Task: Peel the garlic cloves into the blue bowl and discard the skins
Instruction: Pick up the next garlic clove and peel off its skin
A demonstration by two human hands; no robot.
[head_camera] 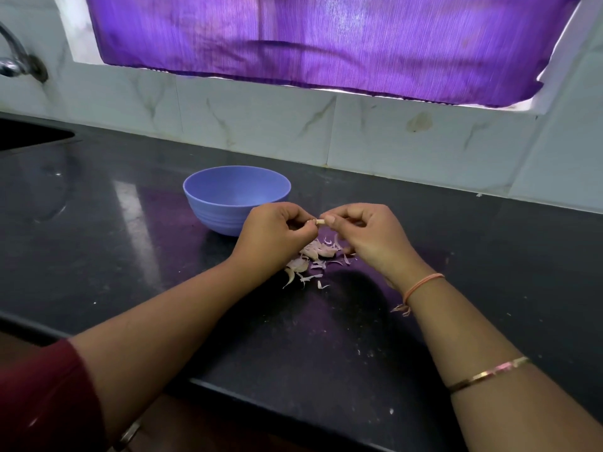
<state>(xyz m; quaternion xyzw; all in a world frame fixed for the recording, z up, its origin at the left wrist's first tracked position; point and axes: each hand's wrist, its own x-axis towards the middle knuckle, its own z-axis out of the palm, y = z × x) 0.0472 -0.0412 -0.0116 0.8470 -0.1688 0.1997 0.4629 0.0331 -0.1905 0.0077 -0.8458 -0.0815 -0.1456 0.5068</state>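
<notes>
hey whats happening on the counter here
A person is peeling garlic at a dark counter. The left hand and the right hand both pinch one small garlic clove between them, above a pile of skins that is not yet cleared away. The blue bowl stands just behind the left hand. Its bottom is out of sight, so what it holds cannot be told.

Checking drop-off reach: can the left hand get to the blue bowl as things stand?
Probably yes. The left hand, pinching a garlic clove with the right hand, sits just in front of the blue bowl, nothing between them.
</notes>
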